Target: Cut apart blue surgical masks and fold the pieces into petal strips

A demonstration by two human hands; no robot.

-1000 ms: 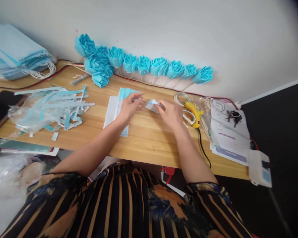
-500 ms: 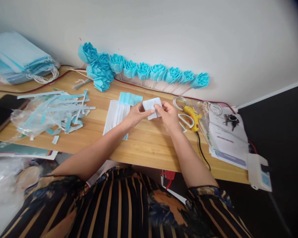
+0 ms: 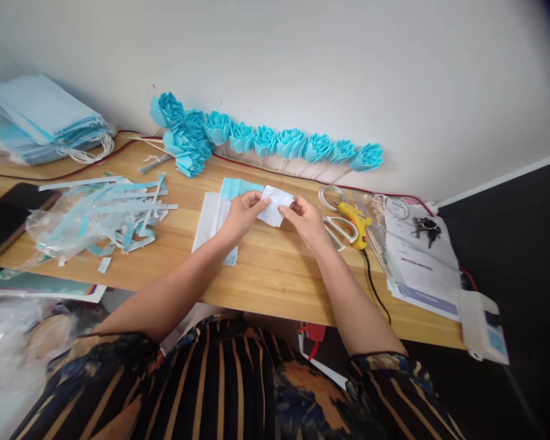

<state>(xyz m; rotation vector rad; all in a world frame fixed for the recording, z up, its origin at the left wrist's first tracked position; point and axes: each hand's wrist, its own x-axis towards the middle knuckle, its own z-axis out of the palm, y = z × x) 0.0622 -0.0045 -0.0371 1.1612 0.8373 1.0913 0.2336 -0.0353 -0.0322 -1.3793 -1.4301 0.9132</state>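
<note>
A small white fabric square (image 3: pixel 275 206) is held up over the desk between my two hands. My left hand (image 3: pixel 246 211) pinches its left edge, thumb on the near face. My right hand (image 3: pixel 304 219) grips the right edge and lower corner between thumb and fingers. Behind my left hand lies a light blue fabric piece (image 3: pixel 238 186). It rests at the top of a pile of pleated white strips (image 3: pixel 209 221), partly covered by my left hand and forearm. White-handled scissors (image 3: pixel 343 228) lie to the right of my right hand, beside a yellow glue gun (image 3: pixel 356 223).
Blue fabric flowers (image 3: pixel 264 140) on sticks lean along the wall. Cut strips and a plastic bag (image 3: pixel 64 229) lie left, with a stack of blue masks (image 3: pixel 46 113) behind. Tape (image 3: pixel 332 197), keys (image 3: pixel 427 229) and papers (image 3: pixel 415 266) are on the right. A black cord (image 3: pixel 372 284) crosses the desk.
The fabric square has turned slightly and moved a little left between my hands. My left thumb now lies higher on it. The whole view has shifted slightly downward.
</note>
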